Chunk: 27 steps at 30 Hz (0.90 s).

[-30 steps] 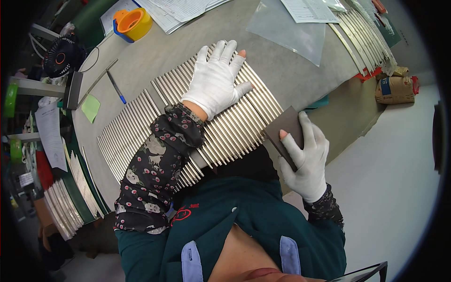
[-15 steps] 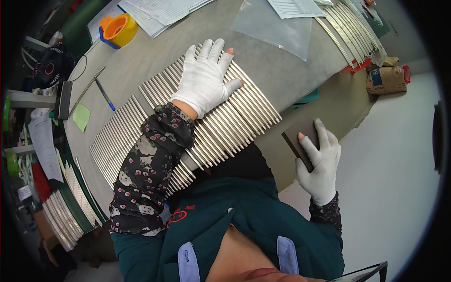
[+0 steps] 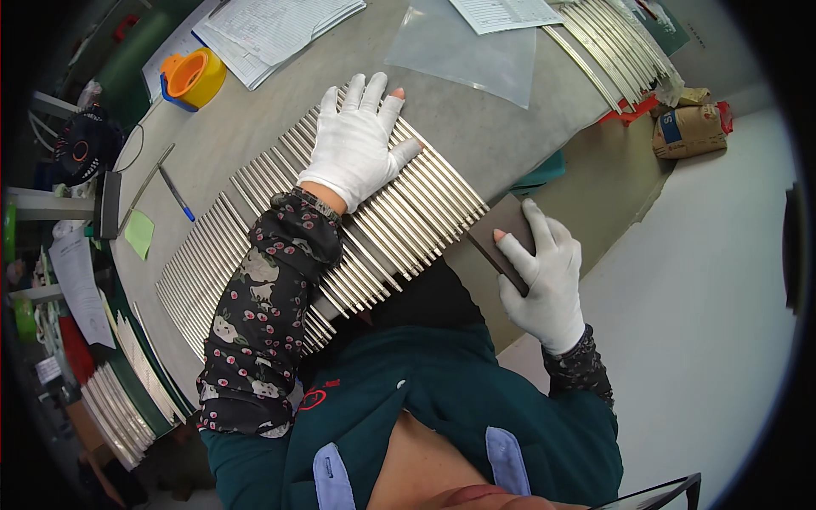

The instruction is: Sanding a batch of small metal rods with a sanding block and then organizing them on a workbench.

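Left hand (image 3: 361, 140), in a white glove with cut fingertips, lies flat and spread on the row of metal rods (image 3: 340, 229), palm pressing the far ends; it holds nothing. Against the two earlier frames its position on the row is unchanged, so it serves as a steady clamp.

Right hand (image 3: 544, 272), likewise gloved, pinches a dark flat block (image 3: 501, 242) between thumb and fingers. One second ago the block sat against the near rod ends at the right of the row; half a second ago it had drawn off toward the table edge; now it is back just beside the end rods, one corner close to or touching them — contact cannot be confirmed. Judgement: the block is being worked back and forth along the rod ends, and the right end of the row is the section in hand.

The rods lie side by side on the grey table (image 3: 255, 127), running in a band toward the person's left. Beyond them: a clear plastic sheet (image 3: 463, 51), papers (image 3: 272, 25), an orange tape dispenser (image 3: 194, 78), a blue pen (image 3: 177, 194), a green sticky note (image 3: 139, 233). More rods (image 3: 612, 51) are stacked at the far right.
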Each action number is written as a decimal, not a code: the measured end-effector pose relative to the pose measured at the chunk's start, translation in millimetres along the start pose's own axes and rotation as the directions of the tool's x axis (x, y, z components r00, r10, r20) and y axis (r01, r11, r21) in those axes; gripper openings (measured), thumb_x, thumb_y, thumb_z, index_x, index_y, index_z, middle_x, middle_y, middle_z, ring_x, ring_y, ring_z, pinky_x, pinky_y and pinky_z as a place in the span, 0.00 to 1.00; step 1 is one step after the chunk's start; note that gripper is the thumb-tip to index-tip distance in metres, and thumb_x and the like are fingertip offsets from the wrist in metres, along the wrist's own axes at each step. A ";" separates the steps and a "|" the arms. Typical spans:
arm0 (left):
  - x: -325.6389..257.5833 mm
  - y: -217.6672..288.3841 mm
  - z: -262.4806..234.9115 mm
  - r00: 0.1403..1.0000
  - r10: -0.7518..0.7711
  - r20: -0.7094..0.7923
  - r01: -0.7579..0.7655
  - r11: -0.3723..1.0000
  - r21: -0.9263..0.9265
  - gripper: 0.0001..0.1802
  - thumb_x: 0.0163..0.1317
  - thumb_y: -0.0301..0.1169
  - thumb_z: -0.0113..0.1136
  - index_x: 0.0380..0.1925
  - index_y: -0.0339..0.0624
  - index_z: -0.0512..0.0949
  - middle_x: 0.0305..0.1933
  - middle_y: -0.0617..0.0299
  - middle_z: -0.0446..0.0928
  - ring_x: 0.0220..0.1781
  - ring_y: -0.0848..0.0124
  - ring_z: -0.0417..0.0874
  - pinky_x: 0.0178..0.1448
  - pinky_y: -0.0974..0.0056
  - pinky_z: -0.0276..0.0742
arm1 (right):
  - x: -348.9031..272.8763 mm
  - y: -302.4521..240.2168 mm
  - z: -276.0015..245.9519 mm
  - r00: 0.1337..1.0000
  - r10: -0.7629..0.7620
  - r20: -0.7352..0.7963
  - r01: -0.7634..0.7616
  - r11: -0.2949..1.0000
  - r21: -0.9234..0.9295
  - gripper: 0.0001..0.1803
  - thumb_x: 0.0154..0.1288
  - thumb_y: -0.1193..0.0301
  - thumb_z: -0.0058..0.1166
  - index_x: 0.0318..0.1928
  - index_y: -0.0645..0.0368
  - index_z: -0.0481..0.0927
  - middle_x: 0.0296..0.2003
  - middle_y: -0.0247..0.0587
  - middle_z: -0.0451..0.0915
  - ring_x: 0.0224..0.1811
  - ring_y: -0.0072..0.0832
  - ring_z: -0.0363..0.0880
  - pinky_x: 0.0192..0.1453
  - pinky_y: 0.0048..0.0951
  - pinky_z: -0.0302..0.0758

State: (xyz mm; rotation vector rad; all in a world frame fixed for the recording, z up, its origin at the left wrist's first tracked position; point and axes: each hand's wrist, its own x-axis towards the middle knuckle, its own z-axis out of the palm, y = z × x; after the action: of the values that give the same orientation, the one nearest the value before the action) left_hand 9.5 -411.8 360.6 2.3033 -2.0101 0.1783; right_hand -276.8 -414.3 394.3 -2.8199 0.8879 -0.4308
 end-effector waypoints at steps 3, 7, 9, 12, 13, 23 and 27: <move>4.2 2.3 -0.2 1.000 -0.025 0.009 0.025 1.000 -0.004 0.39 0.65 0.59 0.48 0.68 0.43 0.65 0.73 0.49 0.59 0.76 0.52 0.55 0.76 0.44 0.47 | -2.9 3.3 -4.2 1.000 0.017 -0.018 -0.017 1.000 -0.003 0.31 0.38 0.75 0.61 0.52 0.49 0.79 0.62 0.60 0.68 0.58 0.49 0.70 0.55 0.43 0.66; 10.9 4.1 0.8 0.999 -0.022 -0.027 0.021 0.999 -0.031 0.37 0.66 0.57 0.48 0.67 0.45 0.66 0.74 0.47 0.57 0.77 0.50 0.54 0.76 0.44 0.47 | -5.4 6.3 -7.3 0.996 0.035 -0.078 -0.038 0.999 -0.029 0.30 0.38 0.77 0.59 0.50 0.53 0.80 0.61 0.61 0.69 0.55 0.51 0.72 0.57 0.43 0.67; 10.8 1.7 1.5 0.986 0.009 -0.167 -0.024 0.996 -0.088 0.36 0.66 0.55 0.50 0.67 0.45 0.65 0.75 0.47 0.56 0.77 0.48 0.52 0.77 0.42 0.43 | -4.4 6.4 -10.0 0.996 0.012 -0.093 -0.013 1.000 -0.018 0.30 0.39 0.78 0.57 0.50 0.54 0.80 0.60 0.62 0.69 0.55 0.52 0.72 0.56 0.45 0.68; -2.3 -16.5 -6.2 0.958 0.047 -0.282 -0.075 0.993 -0.092 0.38 0.66 0.57 0.49 0.69 0.47 0.62 0.75 0.46 0.54 0.78 0.45 0.50 0.77 0.39 0.39 | -7.1 10.8 -12.3 0.991 0.022 -0.135 -0.025 1.000 -0.018 0.30 0.40 0.79 0.57 0.51 0.55 0.79 0.60 0.61 0.69 0.55 0.52 0.71 0.57 0.46 0.68; -9.5 -25.4 -10.8 0.928 0.077 -0.365 -0.129 0.984 -0.119 0.38 0.66 0.58 0.48 0.70 0.48 0.61 0.75 0.46 0.54 0.78 0.45 0.50 0.77 0.39 0.38 | -7.6 13.9 -12.8 0.991 0.018 -0.130 -0.021 1.000 -0.017 0.30 0.40 0.79 0.57 0.51 0.55 0.79 0.60 0.61 0.69 0.55 0.52 0.71 0.57 0.46 0.68; -170.0 -129.3 -53.1 0.983 0.152 -0.107 -0.172 0.962 -0.212 0.39 0.67 0.61 0.42 0.67 0.44 0.63 0.74 0.47 0.56 0.74 0.45 0.59 0.75 0.42 0.53 | -3.8 32.1 -13.1 0.976 0.014 -0.218 -0.029 0.997 -0.067 0.33 0.45 0.80 0.58 0.58 0.54 0.75 0.65 0.57 0.66 0.59 0.51 0.68 0.63 0.47 0.64; -199.9 -117.6 -45.4 0.973 0.184 0.138 -0.183 0.983 -0.020 0.42 0.69 0.64 0.29 0.74 0.49 0.52 0.76 0.44 0.52 0.76 0.45 0.54 0.77 0.43 0.47 | 6.8 27.3 -9.5 0.972 -0.030 -0.233 0.016 0.998 -0.059 0.33 0.47 0.79 0.58 0.59 0.54 0.75 0.66 0.56 0.66 0.61 0.51 0.67 0.65 0.47 0.63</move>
State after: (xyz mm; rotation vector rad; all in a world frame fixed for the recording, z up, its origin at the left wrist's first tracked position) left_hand 97.8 -193.5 379.6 2.1797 -2.2877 0.0207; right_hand -289.1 -441.1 398.6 -2.8754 0.9231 -0.7658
